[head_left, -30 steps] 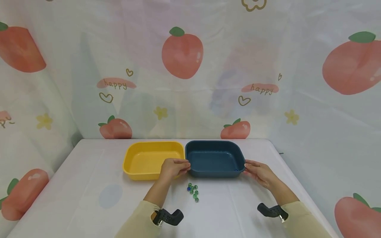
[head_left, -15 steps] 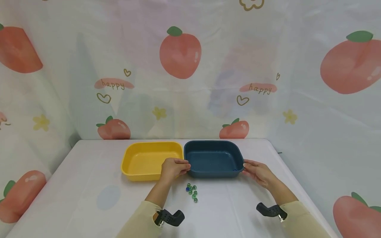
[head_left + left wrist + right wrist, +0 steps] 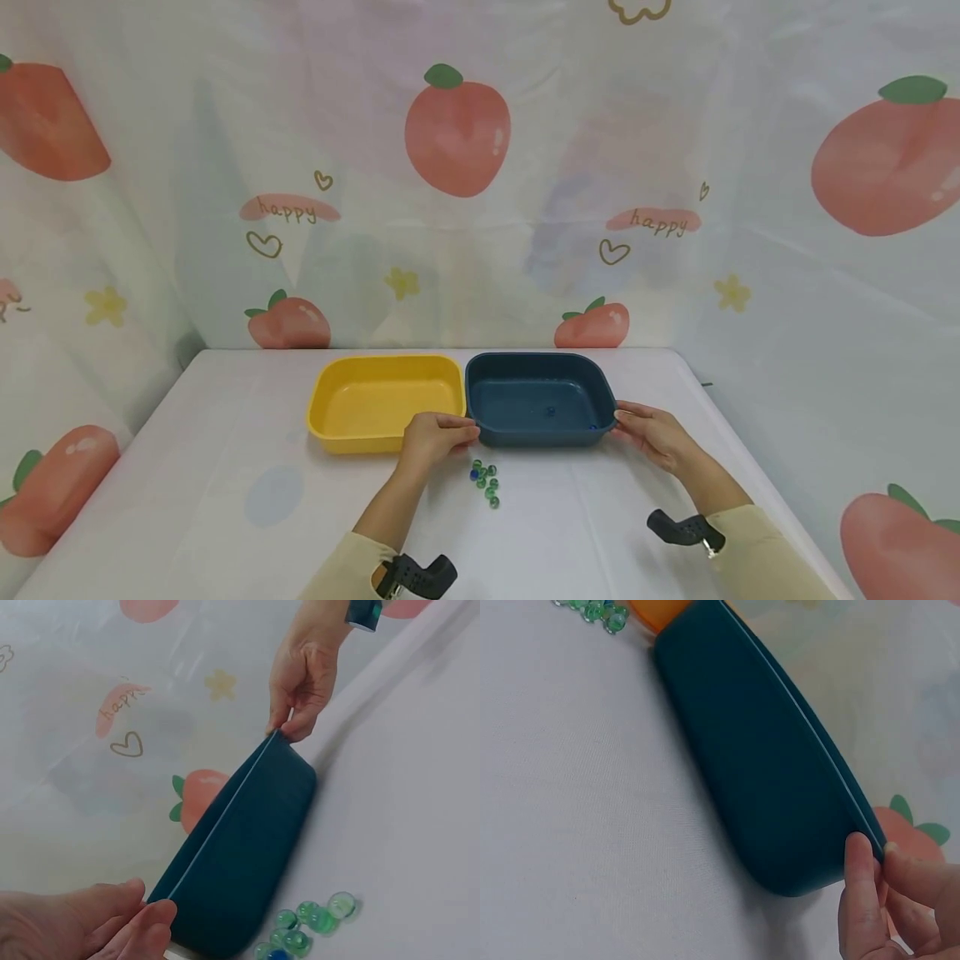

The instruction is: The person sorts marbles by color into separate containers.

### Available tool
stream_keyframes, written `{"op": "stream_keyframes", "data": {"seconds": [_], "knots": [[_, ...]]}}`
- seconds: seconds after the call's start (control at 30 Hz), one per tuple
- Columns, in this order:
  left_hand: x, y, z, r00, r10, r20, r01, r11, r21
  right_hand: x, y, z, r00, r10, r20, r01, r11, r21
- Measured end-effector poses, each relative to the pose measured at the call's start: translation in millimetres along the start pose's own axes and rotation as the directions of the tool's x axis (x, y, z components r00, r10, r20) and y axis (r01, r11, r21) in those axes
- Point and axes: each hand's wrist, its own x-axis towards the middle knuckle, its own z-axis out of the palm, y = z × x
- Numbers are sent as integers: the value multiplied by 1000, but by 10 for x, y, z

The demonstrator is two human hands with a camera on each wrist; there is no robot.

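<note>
Position check: the blue tray (image 3: 547, 438) is gripped at both ends above the counter (image 3: 187, 500). The left hand (image 3: 431, 440) pinches its left rim near the front corner; the right hand (image 3: 660, 437) pinches its right rim, thumb and fingers close together. Whether its base bears fully on the counter cannot be confirmed.

Progress, as judged: both grips are established. Inside the blue tray, one blue marble (image 3: 592, 427) sits toward its near right corner, and a small dark item (image 3: 551, 411) on its floor is too small to identify. Not done: the green marbles (image 3: 490, 492), with another blue one among them, lie loose in front of it, in neither tray.

Materials: the blue tray is smooth with a soft sheen, probably plastic, oblong, round-cornered and thin-rimmed. The yellow tray (image 3: 360, 447), just beside its left end, appears similarly shaped. The marbles are round, glossy and translucent, apparently glass. The counter's covering is white and lightly creased.
</note>
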Motion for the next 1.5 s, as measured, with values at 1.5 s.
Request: {"op": "stream_keyframes", "data": {"seconds": [1.5], "knots": [[-137, -467, 283, 928, 340, -151, -193, 788, 585, -13, -1, 1, 1000, 16, -13, -16, 1000, -20]]}}
